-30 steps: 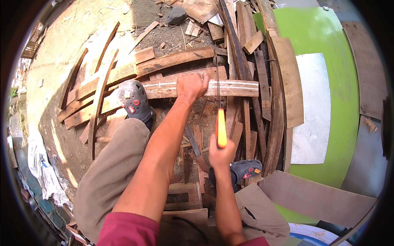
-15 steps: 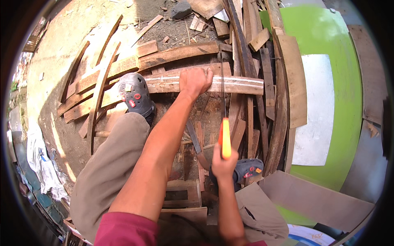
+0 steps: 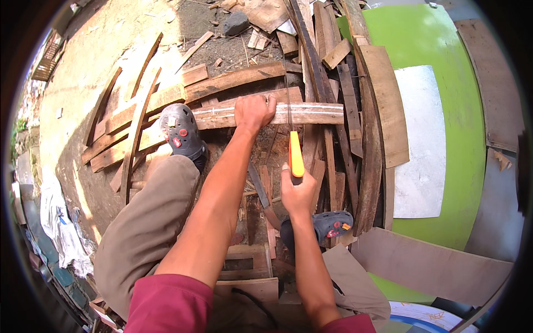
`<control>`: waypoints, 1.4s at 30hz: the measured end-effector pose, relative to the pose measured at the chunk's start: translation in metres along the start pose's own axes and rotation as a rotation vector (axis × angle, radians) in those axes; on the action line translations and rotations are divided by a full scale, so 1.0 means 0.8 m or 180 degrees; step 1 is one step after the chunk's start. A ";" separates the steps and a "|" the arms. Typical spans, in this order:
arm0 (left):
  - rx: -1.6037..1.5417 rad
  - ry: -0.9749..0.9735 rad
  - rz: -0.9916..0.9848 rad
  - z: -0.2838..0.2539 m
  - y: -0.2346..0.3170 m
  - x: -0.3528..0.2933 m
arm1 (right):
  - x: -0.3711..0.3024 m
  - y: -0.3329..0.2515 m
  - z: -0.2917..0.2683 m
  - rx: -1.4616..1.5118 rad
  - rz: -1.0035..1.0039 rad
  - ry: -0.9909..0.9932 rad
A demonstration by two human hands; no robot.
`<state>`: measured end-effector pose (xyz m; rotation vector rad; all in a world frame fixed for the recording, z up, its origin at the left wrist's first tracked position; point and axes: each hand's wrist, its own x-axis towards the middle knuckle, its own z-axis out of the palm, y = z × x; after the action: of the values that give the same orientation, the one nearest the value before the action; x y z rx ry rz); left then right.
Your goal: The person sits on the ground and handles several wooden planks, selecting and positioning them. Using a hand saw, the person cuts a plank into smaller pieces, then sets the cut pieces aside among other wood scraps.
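Observation:
My left hand (image 3: 254, 114) is closed over a wooden plank (image 3: 319, 114) that lies crosswise, with a white stripe along its top. My right hand (image 3: 298, 191) grips the yellow and orange handle of a handsaw (image 3: 296, 158). The saw's thin dark blade crosses the plank just right of my left hand, its far end reaching beyond the plank. How deep the blade sits in the wood I cannot tell. My left foot, in a dark clog (image 3: 182, 133), rests on the boards at the plank's left part.
Several loose boards (image 3: 233, 81) lie under and beyond the plank. Long dark timbers (image 3: 369, 161) run away from me on the right, beside a green panel (image 3: 455, 111) with a white sheet (image 3: 420, 144). My other clog (image 3: 332, 225) stands near right. A stone (image 3: 236, 23) lies far off.
My right hand has pushed the saw forward, so its handle is closer to the plank. My left hand keeps its grip on the plank. The whole view has shifted slightly.

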<state>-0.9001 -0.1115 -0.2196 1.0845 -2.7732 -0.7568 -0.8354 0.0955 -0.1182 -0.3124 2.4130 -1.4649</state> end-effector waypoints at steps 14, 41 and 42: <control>-0.0127 0.0068 0.0113 0.007 0.004 -0.006 | -0.064 -0.088 -0.054 -0.0155 0.0333 0.0487; 0.0480 0.0144 0.1594 -0.014 -0.018 -0.043 | -0.247 0.005 -0.170 -0.0193 -0.0711 0.0380; 0.0474 0.0114 0.1565 -0.013 -0.014 -0.047 | -0.246 0.005 -0.170 -0.0275 -0.0634 0.0355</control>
<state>-0.8629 -0.0980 -0.2117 0.3842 -2.9122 -0.4687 -0.7014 0.2754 -0.0345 -0.5170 2.6033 -1.4979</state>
